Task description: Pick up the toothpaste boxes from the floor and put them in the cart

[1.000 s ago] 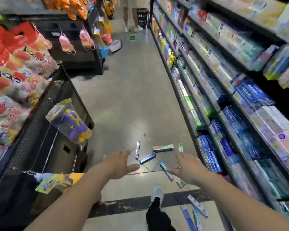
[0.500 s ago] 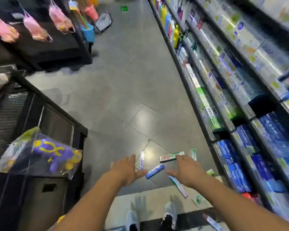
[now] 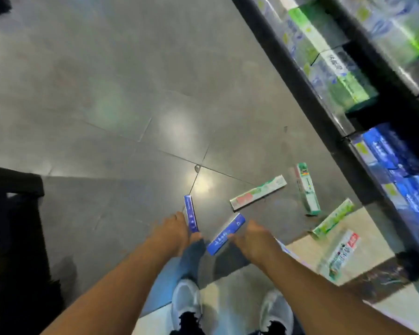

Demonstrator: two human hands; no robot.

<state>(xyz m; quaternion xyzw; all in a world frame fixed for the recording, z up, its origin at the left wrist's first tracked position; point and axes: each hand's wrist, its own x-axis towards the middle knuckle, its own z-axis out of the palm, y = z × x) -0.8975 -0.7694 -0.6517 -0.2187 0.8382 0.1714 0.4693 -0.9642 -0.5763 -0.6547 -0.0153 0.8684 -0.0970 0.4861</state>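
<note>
Head view, left to right: our left hand (image 3: 173, 232) reaches the upright-lying blue box (image 3: 191, 213), our right hand (image 3: 253, 235) the slanted blue box (image 3: 226, 234); fingers look spread, nothing clamped yet, though blur limits certainty. We judge pinching each slim carton across its long edges best. Green-white boxes (image 3: 258, 192) lie rightward on glossy grey floor (image 3: 107, 105).

single head view, looking steeply down at floor (image 3: 107, 93), near hands
</note>
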